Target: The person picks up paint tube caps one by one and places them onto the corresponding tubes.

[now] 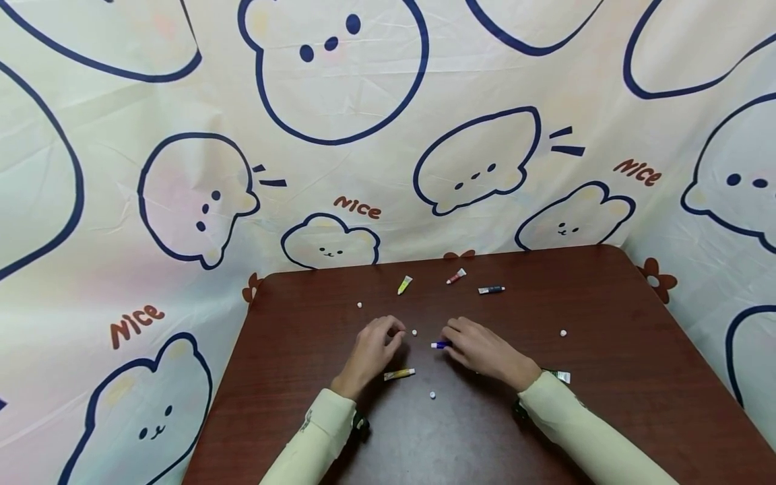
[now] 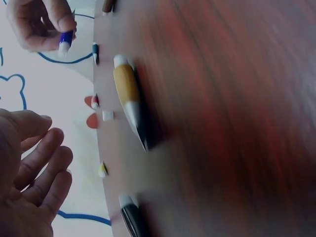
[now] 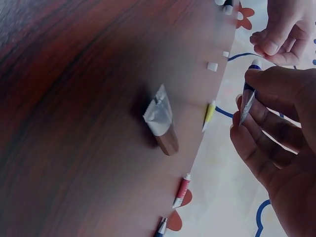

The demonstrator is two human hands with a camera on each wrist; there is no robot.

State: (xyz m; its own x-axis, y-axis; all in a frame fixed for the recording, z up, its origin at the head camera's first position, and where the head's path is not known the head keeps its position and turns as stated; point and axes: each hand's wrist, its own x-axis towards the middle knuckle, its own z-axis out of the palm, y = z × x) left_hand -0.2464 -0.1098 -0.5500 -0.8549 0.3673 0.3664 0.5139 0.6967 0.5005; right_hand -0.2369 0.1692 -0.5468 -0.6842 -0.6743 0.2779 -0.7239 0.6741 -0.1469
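Between its thumb and fingers, my right hand (image 1: pixel 481 350) pinches a small blue paint tube (image 1: pixel 439 345). The tube's white cap end points left, toward my left hand; its silver crimped end shows in the right wrist view (image 3: pixel 247 106). My left hand (image 1: pixel 372 347) hovers with loosely bent fingers, and nothing is visible in it. One small white cap (image 1: pixel 415 333) lies on the table between the hands. Close below the left hand is an ochre paint tube (image 1: pixel 399 374). A brown tube (image 3: pixel 168 140) lies beneath the right hand in the right wrist view.
Farther back on the brown table (image 1: pixel 291 404) lie a yellow tube (image 1: pixel 405 285), a red tube (image 1: pixel 457 276) and a dark tube (image 1: pixel 492 290). A green-marked tube (image 1: pixel 560 376) is partly behind the right sleeve. Loose white caps (image 1: pixel 563 333) are scattered. A printed curtain (image 1: pixel 388 175) hangs behind.
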